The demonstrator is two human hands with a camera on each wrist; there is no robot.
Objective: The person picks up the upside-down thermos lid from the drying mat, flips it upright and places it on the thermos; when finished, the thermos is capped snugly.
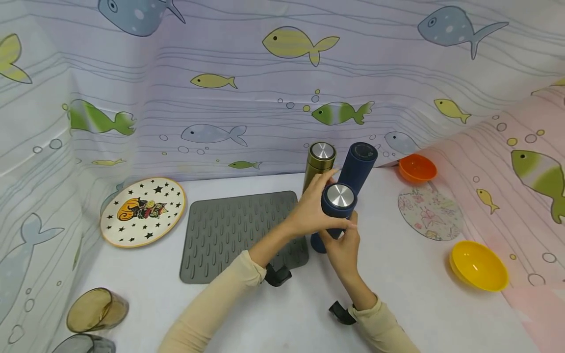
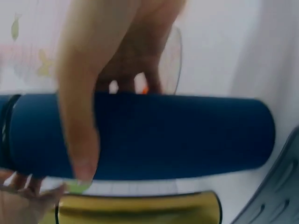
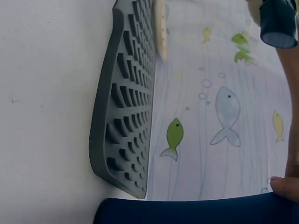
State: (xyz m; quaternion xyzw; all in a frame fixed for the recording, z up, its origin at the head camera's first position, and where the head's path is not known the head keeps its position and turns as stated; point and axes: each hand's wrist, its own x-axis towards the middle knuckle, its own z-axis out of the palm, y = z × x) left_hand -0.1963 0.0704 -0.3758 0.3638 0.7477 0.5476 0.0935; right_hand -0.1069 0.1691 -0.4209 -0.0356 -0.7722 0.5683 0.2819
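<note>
My left hand [image 1: 315,208] is round the upper part of a dark blue thermos [image 1: 337,208] with a shiny metal disc on its lid. Lower down, my right hand [image 1: 344,252] grips the same thermos. In the left wrist view my right thumb [image 2: 81,135] lies across its blue body [image 2: 187,135]. The thermos is upright; whether its base touches the table, I cannot tell. Just behind stand a gold thermos [image 1: 314,169], close to my left fingers, and a second blue thermos [image 1: 356,169] with a dark printed top, partly hidden by the held one.
A grey ridged mat [image 1: 238,235] lies left of the hands, with a Halloween-patterned plate [image 1: 145,230] beyond it. Tinted glasses [image 1: 97,309] are at front left. On the right are an orange bowl [image 1: 417,169], a round patterned mat [image 1: 430,213] and a yellow bowl [image 1: 478,267].
</note>
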